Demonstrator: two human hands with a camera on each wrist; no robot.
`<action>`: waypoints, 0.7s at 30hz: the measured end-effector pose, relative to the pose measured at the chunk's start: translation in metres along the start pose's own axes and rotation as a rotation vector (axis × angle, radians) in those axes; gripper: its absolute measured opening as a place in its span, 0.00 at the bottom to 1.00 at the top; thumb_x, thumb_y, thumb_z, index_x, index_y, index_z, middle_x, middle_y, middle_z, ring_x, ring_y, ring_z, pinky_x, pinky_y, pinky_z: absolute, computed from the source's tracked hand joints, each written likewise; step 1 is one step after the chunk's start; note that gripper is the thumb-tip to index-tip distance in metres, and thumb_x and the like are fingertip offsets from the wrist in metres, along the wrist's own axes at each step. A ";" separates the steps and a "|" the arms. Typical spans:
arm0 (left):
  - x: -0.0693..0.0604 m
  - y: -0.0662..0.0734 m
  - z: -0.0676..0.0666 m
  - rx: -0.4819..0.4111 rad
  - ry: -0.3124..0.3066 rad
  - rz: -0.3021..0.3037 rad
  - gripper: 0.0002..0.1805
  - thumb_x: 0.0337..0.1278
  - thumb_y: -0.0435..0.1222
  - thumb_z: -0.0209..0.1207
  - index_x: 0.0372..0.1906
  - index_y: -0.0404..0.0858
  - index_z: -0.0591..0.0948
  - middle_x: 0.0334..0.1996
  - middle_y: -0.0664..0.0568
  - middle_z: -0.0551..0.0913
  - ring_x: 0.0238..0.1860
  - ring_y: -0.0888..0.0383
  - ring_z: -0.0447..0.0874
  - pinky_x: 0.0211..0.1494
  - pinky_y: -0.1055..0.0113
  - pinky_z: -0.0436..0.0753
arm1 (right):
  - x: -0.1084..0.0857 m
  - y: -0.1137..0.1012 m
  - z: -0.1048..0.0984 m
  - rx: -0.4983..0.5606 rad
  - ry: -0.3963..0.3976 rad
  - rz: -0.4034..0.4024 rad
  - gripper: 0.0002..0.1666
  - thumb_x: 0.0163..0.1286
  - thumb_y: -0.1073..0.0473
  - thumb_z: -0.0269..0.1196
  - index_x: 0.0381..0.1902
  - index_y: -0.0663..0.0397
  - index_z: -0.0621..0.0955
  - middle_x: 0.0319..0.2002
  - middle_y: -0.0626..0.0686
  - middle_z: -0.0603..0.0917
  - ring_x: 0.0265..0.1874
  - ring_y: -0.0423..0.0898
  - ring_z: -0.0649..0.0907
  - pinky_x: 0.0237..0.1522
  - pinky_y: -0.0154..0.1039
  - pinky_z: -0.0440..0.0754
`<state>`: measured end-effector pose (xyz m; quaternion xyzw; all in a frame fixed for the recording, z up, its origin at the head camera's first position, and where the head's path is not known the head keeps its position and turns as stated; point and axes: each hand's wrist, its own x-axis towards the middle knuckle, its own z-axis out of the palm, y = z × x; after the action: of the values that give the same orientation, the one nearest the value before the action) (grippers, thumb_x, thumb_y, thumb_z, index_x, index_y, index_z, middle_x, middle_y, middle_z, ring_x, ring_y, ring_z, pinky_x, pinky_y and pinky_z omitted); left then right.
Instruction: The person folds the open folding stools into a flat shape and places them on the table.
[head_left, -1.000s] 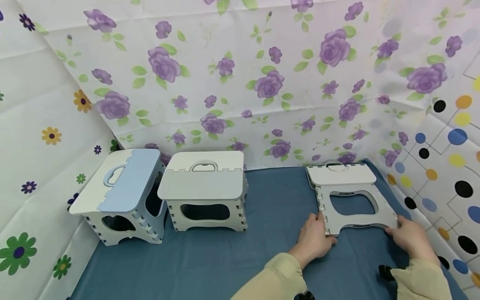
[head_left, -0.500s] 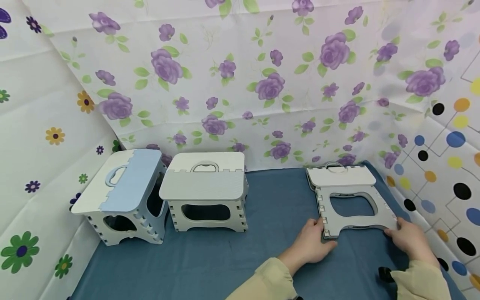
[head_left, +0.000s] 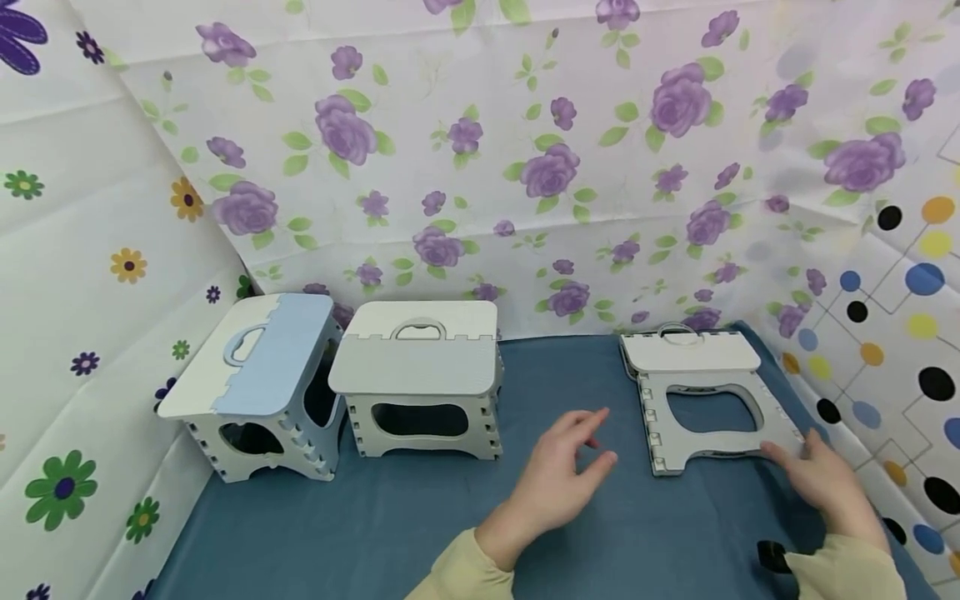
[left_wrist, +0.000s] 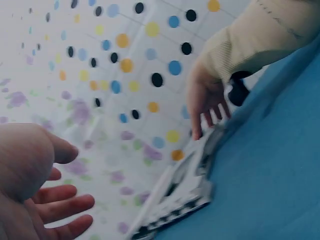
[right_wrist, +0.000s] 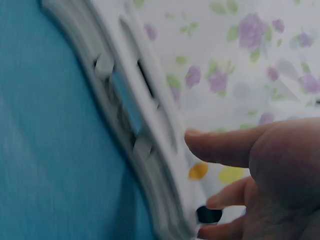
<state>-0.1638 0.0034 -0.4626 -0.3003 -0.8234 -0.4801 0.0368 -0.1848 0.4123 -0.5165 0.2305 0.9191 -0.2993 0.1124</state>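
Note:
A folded white step stool (head_left: 720,408) lies flat on the blue cloth at the right, its carry handle toward the back wall. My right hand (head_left: 828,483) is at the stool's front right corner, thumb along the front edge and fingers by the outer side. In the right wrist view, this hand's thumb (right_wrist: 220,145) is stretched out and a finger tip meets the stool's end. My left hand (head_left: 551,475) hovers over the cloth left of the stool, apart from it and holding nothing. Its fingers (left_wrist: 65,202) are spread and loose in the left wrist view.
Two unfolded step stools stand at the left: a white and light blue one (head_left: 277,358) in the corner, and a white and grey one (head_left: 412,367) beside it. Floral sheets (head_left: 480,167) form the back wall. A dotted sheet (head_left: 892,333) closes the right side.
My left hand has let go of the folded stool's left front corner and moved left, away from it. My right hand stays at the right corner. The stool lies nearly where it was.

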 end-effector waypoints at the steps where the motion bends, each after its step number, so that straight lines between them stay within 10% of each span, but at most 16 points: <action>1: -0.002 0.001 -0.006 -0.023 0.049 0.021 0.28 0.80 0.39 0.63 0.78 0.41 0.74 0.67 0.50 0.79 0.48 0.65 0.83 0.48 0.69 0.83 | -0.005 -0.006 -0.001 0.016 0.033 -0.025 0.65 0.83 0.28 0.47 0.79 0.79 0.34 0.76 0.86 0.40 0.74 0.87 0.44 0.73 0.77 0.48; 11: -0.018 -0.002 -0.071 -0.031 0.559 0.268 0.18 0.73 0.26 0.64 0.64 0.37 0.85 0.53 0.47 0.87 0.42 0.55 0.88 0.44 0.65 0.86 | -0.055 -0.092 -0.003 0.261 0.327 -0.352 0.49 0.86 0.42 0.52 0.87 0.63 0.45 0.83 0.76 0.39 0.77 0.82 0.32 0.68 0.84 0.42; 21: -0.044 -0.021 -0.138 0.033 0.966 0.214 0.17 0.67 0.17 0.62 0.57 0.28 0.86 0.51 0.37 0.86 0.44 0.57 0.86 0.46 0.70 0.81 | -0.086 -0.167 0.020 0.406 0.352 -0.478 0.48 0.83 0.46 0.62 0.88 0.51 0.54 0.86 0.65 0.50 0.83 0.70 0.47 0.75 0.76 0.49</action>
<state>-0.1706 -0.1361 -0.4201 -0.1256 -0.6844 -0.5447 0.4681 -0.1903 0.2505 -0.4195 0.0747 0.8740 -0.4493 -0.1690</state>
